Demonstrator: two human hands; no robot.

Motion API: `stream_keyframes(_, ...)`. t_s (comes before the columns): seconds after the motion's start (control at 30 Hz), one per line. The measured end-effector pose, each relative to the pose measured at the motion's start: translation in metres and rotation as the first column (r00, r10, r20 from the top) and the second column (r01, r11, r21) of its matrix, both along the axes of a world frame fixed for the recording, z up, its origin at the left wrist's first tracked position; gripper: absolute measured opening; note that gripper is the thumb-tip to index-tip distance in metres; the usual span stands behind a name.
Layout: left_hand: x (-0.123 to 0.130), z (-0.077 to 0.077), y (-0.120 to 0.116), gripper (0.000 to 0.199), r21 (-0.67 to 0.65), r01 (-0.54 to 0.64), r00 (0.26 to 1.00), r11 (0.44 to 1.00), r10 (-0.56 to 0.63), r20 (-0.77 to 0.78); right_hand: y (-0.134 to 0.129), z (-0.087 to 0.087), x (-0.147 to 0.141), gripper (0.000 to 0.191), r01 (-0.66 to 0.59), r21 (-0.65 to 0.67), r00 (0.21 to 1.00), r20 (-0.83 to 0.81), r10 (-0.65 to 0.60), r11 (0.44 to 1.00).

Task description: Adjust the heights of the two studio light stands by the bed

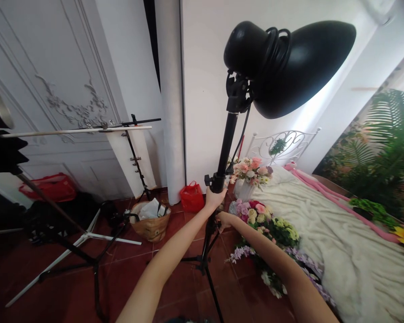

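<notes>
A black light stand point(227, 139) rises in front of me, tilted a little to the right at its top. On it sits a black studio light point(299, 67) with its cable coiled round the neck and its wide reflector facing right. My left hand point(216, 197) is wrapped round the pole just below the upper clamp collar. Lower down, my right hand point(225, 220) is closed at the stand near another joint; its fingertips are partly hidden. The legs spread over the red tiled floor point(185, 287).
Artificial flowers point(256, 215) lie right of the stand beside a bed with a cream blanket point(366, 269). A wicker basket point(151, 226), a red bag point(191, 197) and a white-legged stand point(114, 239) are at left. A white wall point(205, 89) stands behind.
</notes>
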State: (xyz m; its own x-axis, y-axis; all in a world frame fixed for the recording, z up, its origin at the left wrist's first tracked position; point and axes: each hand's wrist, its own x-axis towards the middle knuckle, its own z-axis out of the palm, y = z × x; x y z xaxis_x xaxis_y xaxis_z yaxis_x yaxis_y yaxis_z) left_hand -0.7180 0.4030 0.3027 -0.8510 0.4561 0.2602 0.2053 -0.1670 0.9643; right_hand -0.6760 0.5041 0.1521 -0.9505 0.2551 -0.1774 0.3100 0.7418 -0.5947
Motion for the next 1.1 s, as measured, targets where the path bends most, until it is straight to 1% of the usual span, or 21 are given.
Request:
stream_keyframes(0.03, 0.000, -0.001, 0.001, 0.014, 0.001, -0.002, 1.000, 1.000, 0.002, 0.006, -0.003, -0.003, 0.005, 0.016, -0.096, 0.103, 0.995, 0.023, 0.095, 0.990)
stream_keyframes(0.07, -0.001, -0.002, 0.001, 0.014, 0.000, -0.004, 1.000, 1.000, 0.004, 0.014, -0.007, -0.007, 0.012, 0.016, -0.174, 0.218, 0.985, 0.035, 0.170, 0.960)
stream_keyframes(0.1, -0.001, -0.002, 0.002, 0.014, -0.001, -0.007, 1.000, 1.000, 0.007, 0.023, -0.011, -0.012, 0.020, 0.016, -0.217, 0.334, 0.975, 0.030, 0.220, 0.917)
stream_keyframes(0.13, -0.001, -0.002, 0.002, 0.014, -0.001, -0.015, 0.999, 1.000, 0.015, 0.034, -0.016, -0.018, 0.028, 0.018, -0.215, 0.434, 0.971, 0.003, 0.238, 0.875)
stream_keyframes(0.17, -0.001, -0.002, 0.003, 0.014, 0.002, -0.024, 0.999, 1.000, 0.024, 0.043, -0.021, -0.024, 0.035, 0.020, -0.186, 0.512, 0.972, -0.029, 0.234, 0.839)
stream_keyframes(0.23, -0.001, -0.001, 0.003, 0.014, 0.010, -0.044, 0.998, 0.999, 0.043, 0.048, -0.030, -0.033, 0.045, 0.026, -0.103, 0.593, 0.981, -0.074, 0.182, 0.798)
stream_keyframes(0.3, 0.000, 0.001, 0.002, 0.014, 0.006, -0.052, 0.998, 0.999, 0.051, 0.034, -0.036, -0.036, 0.048, 0.026, -0.043, 0.610, 0.991, -0.076, 0.112, 0.791)
stream_keyframes(0.37, 0.002, 0.004, 0.001, 0.014, -0.014, -0.037, 0.999, 0.999, 0.037, 0.013, -0.036, -0.034, 0.042, 0.030, 0.011, 0.606, 0.997, -0.063, 0.034, 0.796)
stream_keyframes(0.43, 0.004, 0.007, -0.001, 0.016, -0.028, -0.021, 1.000, 0.999, 0.021, 0.012, -0.034, -0.029, 0.033, 0.042, 0.048, 0.595, 0.999, -0.018, -0.047, 0.802)
stream_keyframes(0.5, 0.006, 0.010, -0.002, 0.017, -0.024, -0.013, 1.000, 1.000, 0.013, 0.025, -0.031, -0.026, 0.023, 0.051, 0.066, 0.584, 0.991, 0.056, -0.121, 0.809)
stream_keyframes(0.6, 0.008, 0.012, -0.004, 0.016, -0.013, 0.000, 0.999, 1.000, 0.001, 0.047, -0.033, -0.028, 0.016, 0.051, 0.072, 0.572, 0.977, 0.124, -0.173, 0.817)
stream_keyframes(0.67, 0.008, 0.013, -0.004, 0.016, -0.021, 0.010, 0.998, 1.000, -0.009, 0.058, -0.037, -0.033, 0.017, 0.054, 0.125, 0.586, 0.974, 0.080, -0.210, 0.801)
stream_keyframes(0.73, 0.008, 0.013, -0.004, 0.017, -0.029, 0.011, 0.998, 1.000, -0.009, 0.063, -0.043, -0.039, 0.023, 0.058, 0.220, 0.607, 0.968, -0.041, -0.246, 0.764)
stream_keyframes(0.8, 0.008, 0.012, -0.003, 0.018, -0.021, 0.004, 0.998, 1.000, -0.002, 0.061, -0.049, -0.045, 0.030, 0.057, 0.298, 0.614, 0.954, -0.178, -0.240, 0.731)
stream_keyframes(0.83, 0.008, 0.012, -0.003, 0.018, -0.016, 0.001, 0.998, 1.000, 0.000, 0.061, -0.051, -0.047, 0.033, 0.056, 0.321, 0.611, 0.947, -0.229, -0.226, 0.724)
stream_keyframes(0.9, 0.007, 0.011, -0.002, 0.018, -0.010, -0.004, 0.998, 1.000, 0.005, 0.064, -0.053, -0.049, 0.037, 0.052, 0.335, 0.603, 0.940, -0.265, -0.214, 0.724)
stream_keyframes(0.97, 0.006, 0.010, -0.001, 0.019, -0.010, -0.010, 0.998, 1.000, 0.010, 0.064, -0.050, -0.048, 0.038, 0.047, 0.303, 0.585, 0.952, -0.212, -0.219, 0.753)
stream_keyframes(1.03, 0.005, 0.008, 0.000, 0.020, -0.006, -0.019, 0.998, 1.000, 0.019, 0.059, -0.044, -0.044, 0.036, 0.043, 0.203, 0.531, 0.978, -0.065, -0.199, 0.823)
stream_keyframes(1.1, 0.004, 0.007, 0.001, 0.021, 0.000, -0.030, 0.998, 1.000, 0.030, 0.057, -0.035, -0.038, 0.031, 0.040, 0.091, 0.446, 0.986, 0.087, -0.144, 0.890)
